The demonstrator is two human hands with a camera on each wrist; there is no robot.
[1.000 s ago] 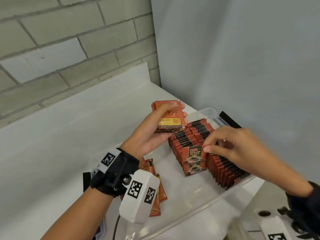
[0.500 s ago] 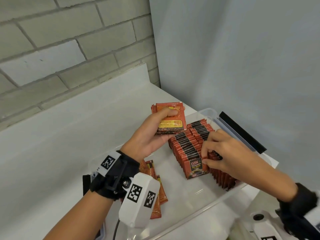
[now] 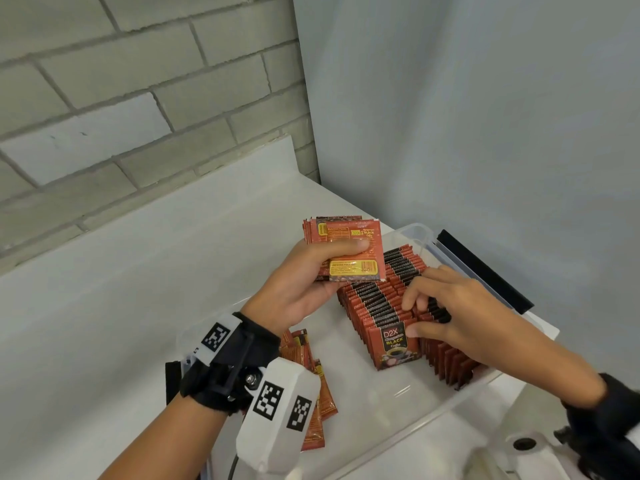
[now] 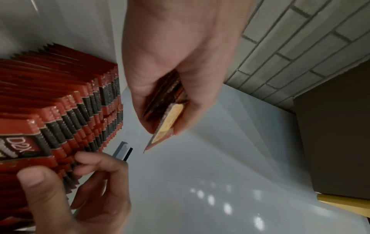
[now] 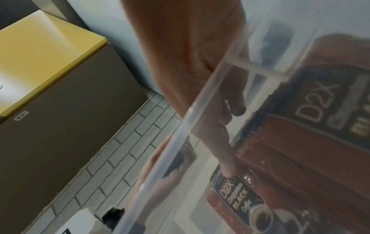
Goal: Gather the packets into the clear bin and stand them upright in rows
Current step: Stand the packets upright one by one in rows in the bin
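Two rows of red D2X coffee packets [image 3: 381,299] stand upright in the clear bin [image 3: 450,407]. My right hand [image 3: 415,315] is on the near end of the rows: its thumb lies on the front packet [image 3: 394,344] and its curled fingers are over the tops behind. The left wrist view shows that right hand [image 4: 80,190] pinching the front packets [image 4: 30,142]. My left hand [image 3: 322,271] grips a small stack of packets [image 3: 349,251] above the bin's far left side. Several loose packets [image 3: 311,372] lie flat in the bin, partly hidden by my left wrist.
The bin sits on a white counter [image 3: 138,306] in a corner between a brick wall [image 3: 138,98] and a grey panel [image 3: 485,133]. A black bar [image 3: 485,271] lies along the bin's far side. A yellow-topped box [image 5: 40,55] shows in the right wrist view.
My right hand has set the single packet down at the front of the left row and now holds it against the row. The left hand and its stack have barely moved.
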